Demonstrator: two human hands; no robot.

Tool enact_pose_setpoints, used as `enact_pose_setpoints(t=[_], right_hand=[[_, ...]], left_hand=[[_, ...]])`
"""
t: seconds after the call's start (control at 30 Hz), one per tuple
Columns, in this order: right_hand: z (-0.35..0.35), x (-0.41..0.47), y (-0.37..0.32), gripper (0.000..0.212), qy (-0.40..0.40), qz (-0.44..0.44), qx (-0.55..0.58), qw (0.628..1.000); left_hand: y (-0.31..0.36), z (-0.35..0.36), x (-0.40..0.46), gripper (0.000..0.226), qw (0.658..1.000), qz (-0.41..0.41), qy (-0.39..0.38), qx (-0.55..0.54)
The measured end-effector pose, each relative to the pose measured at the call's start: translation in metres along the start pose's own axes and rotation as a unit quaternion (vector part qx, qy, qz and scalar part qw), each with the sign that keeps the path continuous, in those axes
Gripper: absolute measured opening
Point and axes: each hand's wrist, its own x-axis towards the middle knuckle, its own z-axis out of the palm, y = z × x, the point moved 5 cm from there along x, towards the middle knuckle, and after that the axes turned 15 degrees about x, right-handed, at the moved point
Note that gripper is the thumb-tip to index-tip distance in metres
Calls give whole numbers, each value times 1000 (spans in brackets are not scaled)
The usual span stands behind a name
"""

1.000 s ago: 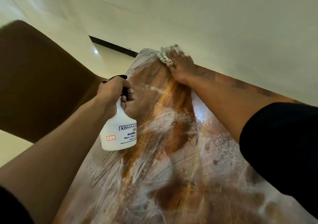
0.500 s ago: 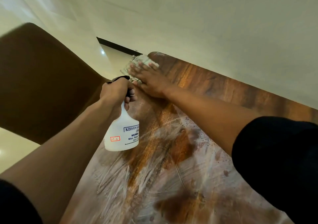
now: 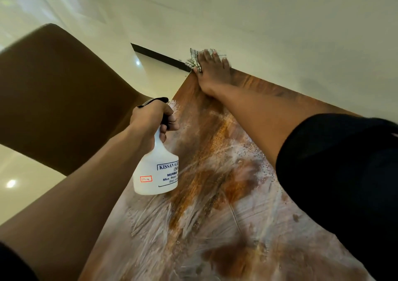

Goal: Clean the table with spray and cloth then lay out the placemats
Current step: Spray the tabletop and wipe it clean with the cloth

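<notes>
A brown wooden table (image 3: 211, 142) runs away from me, its near part smeared with white wet streaks and droplets. At the far corner my right hand (image 3: 212, 71) lies flat with straight fingers on a pale patterned cloth (image 3: 192, 60), pressing it against the table's far edge by the wall. My left hand (image 3: 150, 119) grips the neck and trigger of a white spray bottle (image 3: 156, 170) with a black head, held over the table's left edge. No placemats are in view.
A brown upholstered chair back (image 3: 56, 95) stands close to the table's left side. A pale wall (image 3: 280, 32) with a dark skirting strip (image 3: 159, 57) runs along the far edge. Glossy light floor (image 3: 23, 173) shows at the left.
My right hand has slid the cloth from the table's left edge, beside the bottle, out to the far corner by the wall. The left hand with the bottle stays about where it was.
</notes>
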Motion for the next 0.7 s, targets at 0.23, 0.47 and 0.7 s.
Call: enact_pose_setpoints(t=[0.23,0.47,0.7], right_hand=[[10,-76,6,61,-22,-102,-20,994],[-35,-76,77,57,-65,-125,-15,990],[-16,-48,34,63,-24,22,-12,999]], left_hand=[[-10,4,-3,10,1000,-21,-4,4],[-4,-1,-17,21,1000,-2,3,-3],[-19,-12,-30,21,1000,-5,8,-12]])
